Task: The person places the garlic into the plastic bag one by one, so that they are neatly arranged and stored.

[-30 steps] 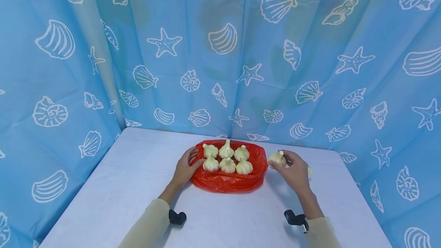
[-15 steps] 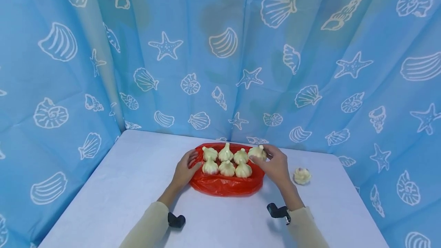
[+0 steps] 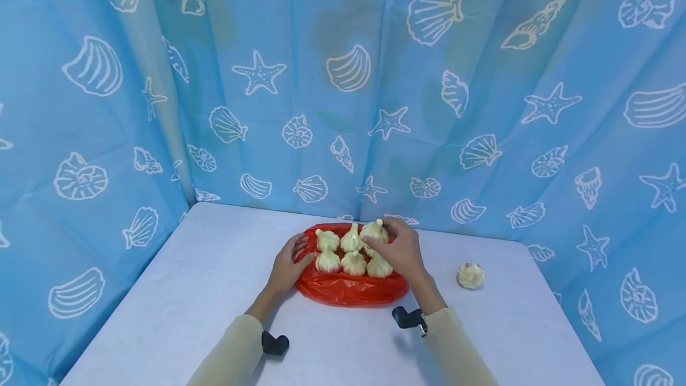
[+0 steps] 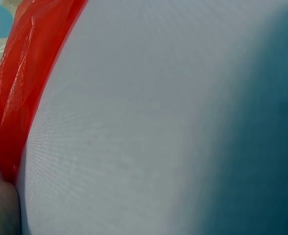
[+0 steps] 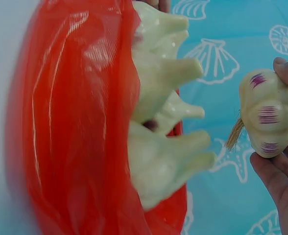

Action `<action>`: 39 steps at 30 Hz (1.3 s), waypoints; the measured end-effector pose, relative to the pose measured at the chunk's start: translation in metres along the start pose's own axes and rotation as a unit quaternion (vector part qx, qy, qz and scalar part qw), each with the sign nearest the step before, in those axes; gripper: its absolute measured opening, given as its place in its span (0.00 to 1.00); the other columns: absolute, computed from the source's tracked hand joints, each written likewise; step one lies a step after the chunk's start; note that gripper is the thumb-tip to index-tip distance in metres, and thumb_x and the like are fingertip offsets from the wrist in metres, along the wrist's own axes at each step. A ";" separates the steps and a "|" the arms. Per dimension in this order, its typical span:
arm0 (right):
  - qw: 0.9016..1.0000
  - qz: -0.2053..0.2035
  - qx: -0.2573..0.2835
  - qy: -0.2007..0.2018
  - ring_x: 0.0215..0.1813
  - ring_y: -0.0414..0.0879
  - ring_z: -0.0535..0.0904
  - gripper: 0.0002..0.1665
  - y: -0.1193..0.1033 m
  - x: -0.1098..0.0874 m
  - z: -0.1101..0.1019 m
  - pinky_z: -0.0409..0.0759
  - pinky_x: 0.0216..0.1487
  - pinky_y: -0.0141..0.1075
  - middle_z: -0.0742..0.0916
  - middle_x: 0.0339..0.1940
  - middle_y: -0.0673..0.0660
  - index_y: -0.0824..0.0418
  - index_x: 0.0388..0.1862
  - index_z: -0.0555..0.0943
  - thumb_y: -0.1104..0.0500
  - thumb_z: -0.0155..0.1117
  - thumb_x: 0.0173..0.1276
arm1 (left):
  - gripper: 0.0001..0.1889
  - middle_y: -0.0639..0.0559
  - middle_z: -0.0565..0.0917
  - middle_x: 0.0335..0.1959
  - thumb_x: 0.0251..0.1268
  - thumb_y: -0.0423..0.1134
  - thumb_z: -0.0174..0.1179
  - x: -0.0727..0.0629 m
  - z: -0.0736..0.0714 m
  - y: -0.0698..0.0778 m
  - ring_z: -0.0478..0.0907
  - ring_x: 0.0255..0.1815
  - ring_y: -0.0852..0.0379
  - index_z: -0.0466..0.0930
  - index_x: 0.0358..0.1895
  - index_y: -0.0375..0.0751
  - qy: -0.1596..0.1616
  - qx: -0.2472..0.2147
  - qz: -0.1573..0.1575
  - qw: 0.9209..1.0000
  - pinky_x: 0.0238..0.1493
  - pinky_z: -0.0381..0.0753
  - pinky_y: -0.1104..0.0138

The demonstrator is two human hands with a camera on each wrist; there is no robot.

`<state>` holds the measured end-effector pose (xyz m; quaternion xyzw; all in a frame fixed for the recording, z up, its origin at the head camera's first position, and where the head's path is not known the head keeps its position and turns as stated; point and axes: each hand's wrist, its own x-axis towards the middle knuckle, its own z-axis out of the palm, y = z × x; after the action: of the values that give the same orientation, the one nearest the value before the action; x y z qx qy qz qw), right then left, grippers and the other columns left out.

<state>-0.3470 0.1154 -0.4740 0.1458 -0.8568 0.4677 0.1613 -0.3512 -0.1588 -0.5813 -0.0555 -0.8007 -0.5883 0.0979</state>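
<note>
Several white garlic bulbs (image 3: 354,262) sit in two rows in a red plastic bag (image 3: 351,296), stalks upward. My right hand (image 3: 403,250) holds one more garlic bulb (image 5: 269,113) by its sides between thumb and fingers, over the bag's back right part. In the right wrist view this bulb lies tilted, showing purple streaks and a tuft of brown roots, apart from the bulbs in the bag. My left hand (image 3: 288,264) holds the left end of the bag, its fingers and thumb curled over the rim. Only part of that hand shows in the left wrist view.
A single garlic bulb (image 3: 470,276) lies on the white table (image 3: 225,255), right of the bag. Blue curtains (image 3: 300,94) with white shell prints hang along the back and both sides. Black wrist cameras (image 3: 275,343) stick out near both sleeves.
My right hand has carried its garlic bulb leftward from beside the bag to over the bag's right part. The loose bulb on the right has come into full view. My left hand stays in place.
</note>
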 end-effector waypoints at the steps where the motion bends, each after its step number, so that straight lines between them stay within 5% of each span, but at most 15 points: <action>1: 1.000 0.000 0.006 -0.002 0.49 0.49 0.81 0.31 -0.001 0.001 0.003 0.85 0.46 0.43 0.84 0.49 0.53 0.58 0.55 0.81 0.46 0.78 0.54 | 0.33 0.50 0.75 0.64 0.63 0.42 0.66 0.000 0.000 0.000 0.71 0.65 0.50 0.64 0.71 0.44 0.000 0.001 -0.001 1.000 0.62 0.73 0.54; 22: 0.998 0.013 0.037 -0.039 0.49 0.48 0.78 0.30 -0.011 0.016 0.053 0.84 0.46 0.42 0.84 0.48 0.50 0.58 0.54 0.82 0.51 0.79 0.52 | 0.32 0.50 0.74 0.64 0.65 0.39 0.64 0.000 -0.002 0.000 0.71 0.66 0.52 0.64 0.71 0.45 0.000 0.006 -0.007 1.000 0.62 0.73 0.56; 39: 0.996 0.074 0.016 -0.056 0.53 0.49 0.78 0.39 -0.007 0.013 0.071 0.83 0.49 0.45 0.82 0.54 0.49 0.54 0.61 0.77 0.48 0.80 0.49 | 0.34 0.50 0.74 0.65 0.64 0.41 0.65 0.001 -0.002 -0.004 0.71 0.66 0.51 0.63 0.72 0.46 -0.005 0.006 0.000 1.000 0.61 0.74 0.56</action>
<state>-0.3661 0.0506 -0.4997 0.1107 -0.8651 0.4832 0.0763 -0.3527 -0.1623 -0.5843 -0.0581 -0.8048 -0.5830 0.0946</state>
